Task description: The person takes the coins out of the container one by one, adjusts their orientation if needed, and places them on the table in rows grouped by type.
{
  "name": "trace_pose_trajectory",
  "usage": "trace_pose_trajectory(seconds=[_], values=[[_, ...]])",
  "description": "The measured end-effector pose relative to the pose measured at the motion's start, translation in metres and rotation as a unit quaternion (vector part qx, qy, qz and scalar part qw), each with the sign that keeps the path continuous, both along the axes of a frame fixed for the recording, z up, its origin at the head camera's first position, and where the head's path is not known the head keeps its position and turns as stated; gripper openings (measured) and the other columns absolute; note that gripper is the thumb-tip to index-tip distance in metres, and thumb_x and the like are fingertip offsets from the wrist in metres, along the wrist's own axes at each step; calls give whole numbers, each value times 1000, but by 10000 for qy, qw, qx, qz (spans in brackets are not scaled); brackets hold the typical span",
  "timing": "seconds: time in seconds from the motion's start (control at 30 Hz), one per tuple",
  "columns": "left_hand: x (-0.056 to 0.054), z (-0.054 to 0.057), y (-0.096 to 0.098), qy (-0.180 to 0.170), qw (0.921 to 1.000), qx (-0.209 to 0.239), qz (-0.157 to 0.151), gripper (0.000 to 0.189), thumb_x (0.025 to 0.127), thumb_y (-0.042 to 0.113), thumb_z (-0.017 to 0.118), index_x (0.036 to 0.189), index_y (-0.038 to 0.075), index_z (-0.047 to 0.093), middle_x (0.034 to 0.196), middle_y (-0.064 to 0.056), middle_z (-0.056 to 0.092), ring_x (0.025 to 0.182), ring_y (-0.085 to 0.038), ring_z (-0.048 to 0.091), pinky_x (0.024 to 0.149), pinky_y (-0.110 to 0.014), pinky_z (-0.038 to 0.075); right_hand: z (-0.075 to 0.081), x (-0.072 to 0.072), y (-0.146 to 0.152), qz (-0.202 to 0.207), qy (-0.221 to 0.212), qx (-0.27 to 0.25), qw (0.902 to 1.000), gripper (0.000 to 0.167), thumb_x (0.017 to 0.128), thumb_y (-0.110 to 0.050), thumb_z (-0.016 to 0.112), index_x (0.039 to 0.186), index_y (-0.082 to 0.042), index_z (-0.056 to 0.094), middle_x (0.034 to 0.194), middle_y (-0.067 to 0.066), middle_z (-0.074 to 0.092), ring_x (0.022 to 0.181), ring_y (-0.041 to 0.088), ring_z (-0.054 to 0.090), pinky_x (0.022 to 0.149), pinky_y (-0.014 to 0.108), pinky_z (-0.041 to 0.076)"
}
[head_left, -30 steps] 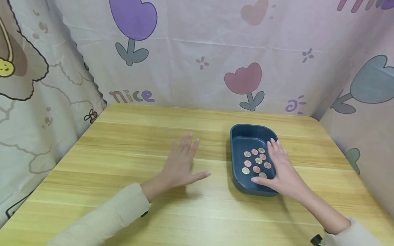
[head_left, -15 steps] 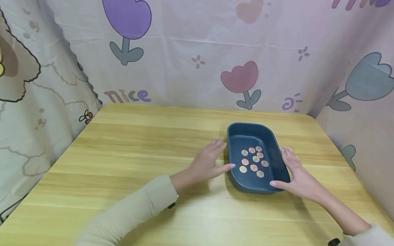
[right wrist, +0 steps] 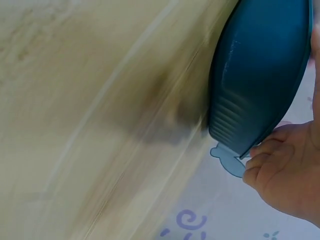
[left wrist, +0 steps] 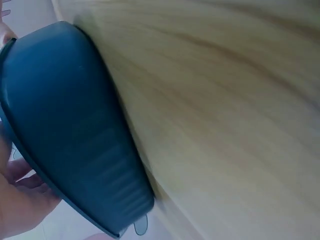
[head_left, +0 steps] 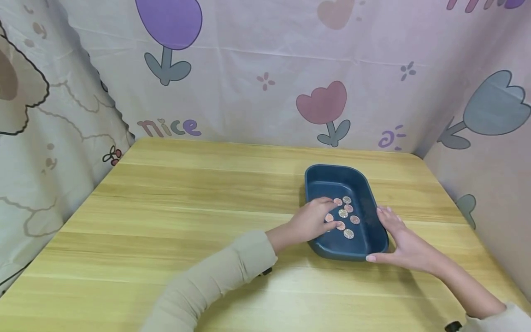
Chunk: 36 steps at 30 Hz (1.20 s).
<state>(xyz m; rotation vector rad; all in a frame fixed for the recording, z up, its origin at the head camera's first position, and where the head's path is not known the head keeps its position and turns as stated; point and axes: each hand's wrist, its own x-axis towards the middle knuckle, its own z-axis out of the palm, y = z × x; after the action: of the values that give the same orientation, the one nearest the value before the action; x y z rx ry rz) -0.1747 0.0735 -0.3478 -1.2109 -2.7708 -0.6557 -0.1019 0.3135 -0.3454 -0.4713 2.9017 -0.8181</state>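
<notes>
A deep dark-blue tray (head_left: 332, 173) stands on the table, holding several small round coin-like discs (head_left: 348, 234) in copper and gold tones. My left hand (head_left: 314, 220) reaches over its left rim, thumb and fingers apart and pointing down at the discs; it covers some of them. At the tray's right near corner, my right hand (head_left: 408, 244) touches the rim with thumb and fingers spread. The left wrist view shows the tray's outer wall (left wrist: 65, 115) beside part of the left hand (left wrist: 25, 205). In the right wrist view the right hand (right wrist: 290, 167) lies against the rim.
The light wood table (head_left: 166, 221) extends to the left and in front of the tray. A printed curtain (head_left: 249, 92) with flowers hangs behind the table and along both sides.
My left hand has moved right from the bare table, over the rim and into the tray. My right hand has drawn back from over the discs to the right near corner.
</notes>
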Motion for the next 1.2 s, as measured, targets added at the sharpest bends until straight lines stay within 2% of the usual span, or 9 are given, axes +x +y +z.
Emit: trace_pose_trajectory(seconds=[0.1, 0.23, 0.33, 0.43, 0.53, 0.67, 1.1, 1.2], values=[[-3, 0, 9, -161, 9992, -364, 54, 36, 84, 29, 68, 112, 7, 66, 108, -3, 67, 97, -10, 61, 81, -14, 49, -1, 0, 0, 24, -33, 10, 10000, 114, 67, -36, 81, 145, 7, 9, 151, 30, 7, 139, 47, -3, 102, 71, 10], [-9, 1, 20, -393, 9950, -895, 202, 20, 79, 24, 73, 93, 10, 70, 86, 1, 66, 76, -7, 57, 62, -13, 45, 0, 0, 0, -22, -122, 28, 9999, 115, 67, -36, 81, 145, 7, 8, 151, 30, 6, 139, 48, -2, 101, 71, 11], [-11, 2, 28, -523, 9890, -1303, 459, 13, 78, 20, 75, 86, 12, 69, 79, 4, 66, 69, -6, 57, 57, -15, 45, 1, 0, 0, -39, -161, 57, 9998, 115, 68, -37, 80, 145, 7, 8, 151, 30, 5, 139, 48, -1, 101, 71, 11], [-11, 2, 36, -595, 9784, -1788, 852, 20, 77, 20, 76, 94, 15, 68, 89, 5, 69, 72, -5, 60, 58, -17, 49, 1, 0, 0, -55, -194, 51, 9998, 115, 68, -38, 80, 145, 7, 9, 151, 30, 6, 139, 48, -1, 101, 71, 12], [-9, 1, 44, -757, 9658, -2153, 1232, 26, 80, 20, 73, 105, 19, 67, 103, 5, 68, 77, -6, 61, 58, -20, 51, 1, 0, 0, -28, -202, -2, 9998, 114, 68, -37, 80, 145, 7, 9, 151, 30, 6, 139, 48, -2, 101, 71, 11], [-8, 0, 48, -973, 9561, -2298, 1538, 24, 86, 17, 65, 109, 22, 65, 110, 7, 66, 76, -6, 60, 54, -22, 51, 0, 1, 0, 26, -190, -69, 9998, 113, 69, -35, 80, 145, 7, 8, 151, 31, 6, 139, 48, -3, 102, 71, 9], [-10, -1, 49, -1103, 9550, -2284, 1537, 22, 89, 15, 61, 109, 22, 65, 109, 7, 65, 76, -7, 57, 54, -22, 48, 2, 0, 0, 12, -301, -103, 9995, 113, 70, -34, 79, 145, 8, 6, 151, 30, 4, 139, 48, -4, 101, 71, 10], [-11, 0, 49, -1126, 9541, -2320, 1521, 22, 87, 15, 64, 108, 21, 65, 109, 7, 65, 75, -7, 56, 53, -21, 47, 1, 0, 0, 25, -306, -133, 9994, 113, 70, -34, 79, 145, 8, 6, 151, 30, 4, 139, 47, -5, 101, 71, 9]])
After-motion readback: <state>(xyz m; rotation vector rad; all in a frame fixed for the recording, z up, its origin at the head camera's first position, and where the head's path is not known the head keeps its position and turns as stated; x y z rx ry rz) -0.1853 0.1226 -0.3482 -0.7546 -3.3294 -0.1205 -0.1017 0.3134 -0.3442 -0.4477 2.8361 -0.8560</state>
